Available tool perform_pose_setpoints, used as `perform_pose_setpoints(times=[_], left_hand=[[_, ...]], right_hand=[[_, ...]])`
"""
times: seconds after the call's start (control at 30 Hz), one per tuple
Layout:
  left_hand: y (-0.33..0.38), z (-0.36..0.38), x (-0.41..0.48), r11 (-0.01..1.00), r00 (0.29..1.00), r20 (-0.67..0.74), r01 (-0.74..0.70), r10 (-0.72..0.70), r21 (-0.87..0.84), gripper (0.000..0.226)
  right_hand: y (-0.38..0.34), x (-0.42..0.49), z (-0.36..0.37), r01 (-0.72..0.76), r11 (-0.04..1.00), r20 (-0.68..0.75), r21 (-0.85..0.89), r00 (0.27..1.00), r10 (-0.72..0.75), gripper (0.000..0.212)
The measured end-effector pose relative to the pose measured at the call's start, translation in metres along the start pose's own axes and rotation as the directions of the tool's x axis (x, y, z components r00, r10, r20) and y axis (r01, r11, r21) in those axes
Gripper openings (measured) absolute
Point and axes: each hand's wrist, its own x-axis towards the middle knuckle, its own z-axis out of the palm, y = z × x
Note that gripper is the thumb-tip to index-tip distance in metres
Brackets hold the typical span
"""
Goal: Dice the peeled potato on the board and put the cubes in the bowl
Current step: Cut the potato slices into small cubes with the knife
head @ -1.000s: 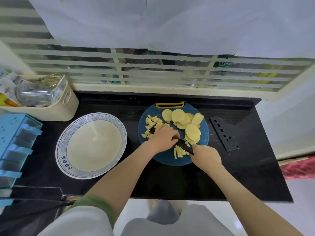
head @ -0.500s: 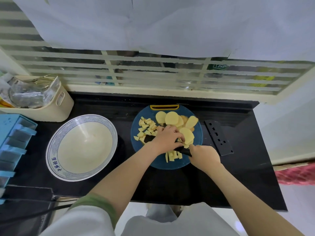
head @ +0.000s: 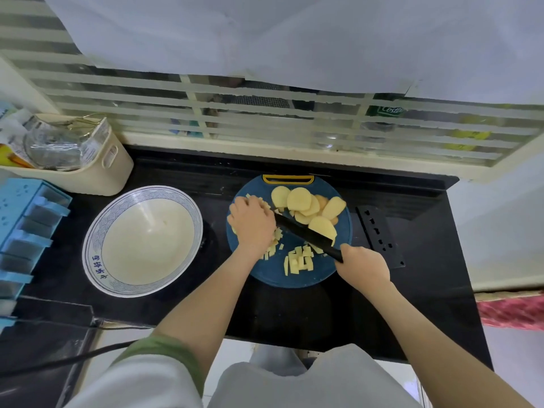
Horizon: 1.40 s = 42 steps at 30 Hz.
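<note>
the knife (head: 306, 234) slants from handle near right to tip far left, hidden under the left hand (head: 251, 223), so a slip could nick its fingers; whether they hold cubes (head: 298, 260) i cannot tell. the right hand (head: 363, 265) has its fingers clamped on the handle. potato slices (head: 306, 204) lie far right on the board (head: 312, 278).

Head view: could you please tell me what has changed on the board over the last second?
The left hand slid from the middle of the board to its left side, over the cubes there, uncovering the knife blade and the strips near the front. The right hand keeps gripping the knife handle. The slices stay at the far side; the bowl stays empty.
</note>
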Motion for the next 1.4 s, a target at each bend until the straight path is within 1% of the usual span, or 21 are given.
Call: perform_pose_setpoints(times=[0.07, 0.1, 0.2, 0.27, 0.33, 0.37, 0.4, 0.43, 0.47, 0.5, 0.53, 0.6, 0.67, 0.73, 0.8, 0.93, 1.0, 1.1, 1.17, 1.3, 1.4], left_hand=[[-0.008, 0.0, -0.005, 0.995, 0.995, 0.0, 0.098, -0.098, -0.015, 0.025], [-0.011, 0.001, -0.008, 0.995, 0.994, 0.035, 0.102, -0.102, 0.015, 0.025], [-0.015, 0.008, -0.019, 0.992, 0.974, 0.221, 0.017, -0.044, 0.125, 0.031], [-0.013, 0.012, -0.026, 0.992, 0.964, 0.264, -0.071, 0.04, 0.108, 0.033], [-0.01, 0.014, -0.034, 0.964, 0.939, 0.248, -0.259, 0.238, 0.056, 0.035], [-0.007, 0.015, -0.038, 0.928, 0.894, 0.279, -0.372, 0.351, 0.021, 0.037], [-0.006, 0.016, -0.043, 0.883, 0.828, 0.35, -0.47, 0.439, 0.006, 0.042], [-0.005, 0.018, -0.047, 0.833, 0.756, 0.442, -0.552, 0.483, 0.035, 0.05], [-0.004, 0.019, -0.05, 0.781, 0.699, 0.526, -0.617, 0.485, 0.1, 0.06], [-0.005, 0.021, -0.053, 0.737, 0.671, 0.575, -0.655, 0.467, 0.166, 0.067], [-0.006, 0.025, -0.054, 0.719, 0.67, 0.594, -0.663, 0.446, 0.208, 0.07], [-0.009, 0.029, -0.057, 0.756, 0.697, 0.59, -0.62, 0.407, 0.211, 0.067], [-0.011, 0.031, -0.058, 0.826, 0.717, 0.579, -0.55, 0.389, 0.127, 0.061], [-0.013, 0.03, -0.059, 0.862, 0.725, 0.57, -0.503, 0.388, 0.053, 0.054], [-0.015, 0.03, -0.059, 0.876, 0.745, 0.545, -0.48, 0.385, 0.037, 0.046], [-0.016, 0.028, -0.052, 0.871, 0.779, 0.497, -0.484, 0.382, 0.089, 0.035], [-0.014, 0.024, -0.05, 0.889, 0.79, 0.485, -0.455, 0.375, 0.054, 0.033], [-0.016, 0.026, -0.049, 0.877, 0.803, 0.421, -0.48, 0.422, 0.036, 0.027], [-0.02, 0.03, -0.047, 0.905, 0.828, 0.395, -0.425, 0.398, -0.021, 0.025], [-0.023, 0.033, -0.044, 0.945, 0.849, 0.414, -0.29, 0.328, -0.153, 0.03], [-0.021, 0.033, -0.045, 0.948, 0.818, 0.482, -0.242, 0.313, -0.206, 0.034]], right_hand=[[-0.001, -0.001, 0.001, -0.068, 0.993, 0.011, 0.095, 0.998, 0.067, 0.021], [-0.002, -0.001, 0.002, -0.095, 0.986, 0.014, 0.136, 0.995, 0.094, 0.022], [-0.007, -0.004, 0.004, -0.142, 0.966, 0.012, 0.216, 0.99, 0.143, 0.022], [-0.012, -0.006, 0.005, -0.15, 0.961, 0.004, 0.233, 0.988, 0.153, 0.022], [-0.016, -0.008, 0.007, -0.16, 0.953, 0.002, 0.257, 0.986, 0.165, 0.023], [-0.018, -0.009, 0.007, -0.169, 0.946, 0.007, 0.275, 0.985, 0.174, 0.023], [-0.019, -0.009, 0.007, -0.178, 0.939, 0.01, 0.293, 0.983, 0.183, 0.023], [-0.02, -0.01, 0.008, -0.185, 0.932, 0.011, 0.311, 0.981, 0.191, 0.023], [-0.022, -0.01, 0.008, -0.19, 0.926, 0.01, 0.327, 0.98, 0.198, 0.022], [-0.022, -0.01, 0.009, -0.193, 0.921, 0.009, 0.338, 0.979, 0.202, 0.022], [-0.023, -0.01, 0.009, -0.195, 0.917, 0.008, 0.347, 0.979, 0.205, 0.023], [-0.024, -0.011, 0.011, -0.202, 0.91, 0.011, 0.361, 0.977, 0.212, 0.023], [-0.024, -0.011, 0.014, -0.21, 0.905, 0.019, 0.37, 0.976, 0.219, 0.022], [-0.025, -0.012, 0.016, -0.22, 0.897, 0.027, 0.383, 0.974, 0.227, 0.022], [-0.028, -0.011, 0.018, -0.228, 0.888, 0.03, 0.398, 0.971, 0.236, 0.023], [-0.037, -0.01, 0.019, -0.239, 0.868, 0.033, 0.436, 0.968, 0.251, 0.023], [-0.041, -0.009, 0.019, -0.237, 0.864, 0.036, 0.444, 0.968, 0.247, 0.023], [-0.046, -0.008, 0.018, -0.234, 0.863, 0.041, 0.448, 0.969, 0.242, 0.024], [-0.048, -0.008, 0.019, -0.234, 0.861, 0.042, 0.452, 0.969, 0.242, 0.023], [-0.051, -0.007, 0.019, -0.238, 0.851, 0.034, 0.469, 0.967, 0.251, 0.023], [-0.053, -0.008, 0.018, -0.243, 0.847, 0.033, 0.473, 0.966, 0.258, 0.022]])
